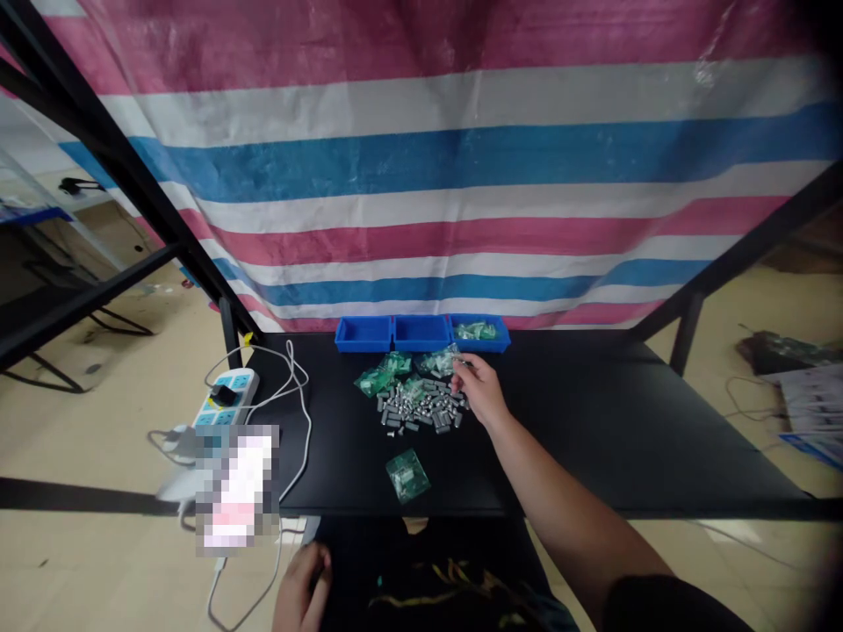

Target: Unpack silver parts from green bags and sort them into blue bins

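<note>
Right hand (pixel 479 386) pinching a green bag (pixel 440 360) beside metal pieces (pixel 421 410); left hand (pixel 303 586) loosely curled, well apart.

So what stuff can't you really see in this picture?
- Head view: the right hand covers its own fingertips, so whether it pinches a piece from the grey metal pieces is unclear.
- Left hand: cut off by the bottom edge.
- Pixelated patch: blurred out.
- Green bags: contents too small.

Three blue bins (pixel 420 333); about five green bags (pixel 407 475); one power strip (pixel 226 397); metal pieces (pixel 421 410) uncountable.
</note>
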A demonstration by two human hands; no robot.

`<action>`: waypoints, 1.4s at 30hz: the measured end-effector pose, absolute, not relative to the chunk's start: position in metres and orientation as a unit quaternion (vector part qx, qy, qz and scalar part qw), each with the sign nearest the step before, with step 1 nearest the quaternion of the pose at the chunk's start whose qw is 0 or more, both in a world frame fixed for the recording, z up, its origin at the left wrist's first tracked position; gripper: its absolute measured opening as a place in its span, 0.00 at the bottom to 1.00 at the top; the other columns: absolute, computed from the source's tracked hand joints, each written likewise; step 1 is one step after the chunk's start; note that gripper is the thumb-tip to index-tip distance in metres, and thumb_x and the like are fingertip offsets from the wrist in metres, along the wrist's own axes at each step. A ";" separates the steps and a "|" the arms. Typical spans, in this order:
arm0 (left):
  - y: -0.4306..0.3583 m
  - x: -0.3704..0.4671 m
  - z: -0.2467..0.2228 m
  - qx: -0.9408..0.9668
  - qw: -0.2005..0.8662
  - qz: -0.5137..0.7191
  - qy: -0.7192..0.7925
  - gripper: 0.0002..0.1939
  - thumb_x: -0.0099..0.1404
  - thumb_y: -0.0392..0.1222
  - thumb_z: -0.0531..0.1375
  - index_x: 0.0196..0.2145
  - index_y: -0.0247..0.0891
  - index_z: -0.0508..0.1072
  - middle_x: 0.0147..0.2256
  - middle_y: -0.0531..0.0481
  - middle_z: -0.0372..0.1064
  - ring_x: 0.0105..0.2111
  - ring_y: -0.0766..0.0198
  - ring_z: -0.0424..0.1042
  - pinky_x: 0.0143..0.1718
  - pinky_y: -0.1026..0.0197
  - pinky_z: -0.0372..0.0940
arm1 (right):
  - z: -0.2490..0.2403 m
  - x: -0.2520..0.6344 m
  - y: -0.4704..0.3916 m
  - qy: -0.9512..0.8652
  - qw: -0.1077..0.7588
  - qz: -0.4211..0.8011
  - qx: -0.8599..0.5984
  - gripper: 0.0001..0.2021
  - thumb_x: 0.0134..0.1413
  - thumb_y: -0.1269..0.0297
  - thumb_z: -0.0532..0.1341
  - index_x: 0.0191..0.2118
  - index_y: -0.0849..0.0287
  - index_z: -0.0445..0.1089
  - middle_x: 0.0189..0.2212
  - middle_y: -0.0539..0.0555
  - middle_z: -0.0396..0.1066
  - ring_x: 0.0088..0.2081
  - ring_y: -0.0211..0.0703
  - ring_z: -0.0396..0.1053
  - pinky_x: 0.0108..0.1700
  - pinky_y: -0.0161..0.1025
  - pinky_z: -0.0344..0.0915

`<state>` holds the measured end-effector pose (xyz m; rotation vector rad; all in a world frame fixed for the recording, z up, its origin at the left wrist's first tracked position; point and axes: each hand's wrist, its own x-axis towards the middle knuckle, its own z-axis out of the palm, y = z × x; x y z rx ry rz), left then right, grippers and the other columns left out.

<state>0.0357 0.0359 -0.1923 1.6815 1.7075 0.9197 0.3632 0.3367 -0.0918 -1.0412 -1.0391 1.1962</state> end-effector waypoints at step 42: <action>0.133 0.142 -0.094 0.812 0.183 0.242 0.499 0.17 0.63 0.39 0.64 0.50 0.43 0.74 0.52 0.43 0.69 0.54 0.51 0.64 0.54 0.48 0.62 | -0.088 0.341 0.323 -0.891 0.284 0.117 -0.333 0.16 0.57 0.73 0.60 0.47 0.50 0.77 0.49 0.54 0.76 0.52 0.54 0.67 0.56 0.57 0.60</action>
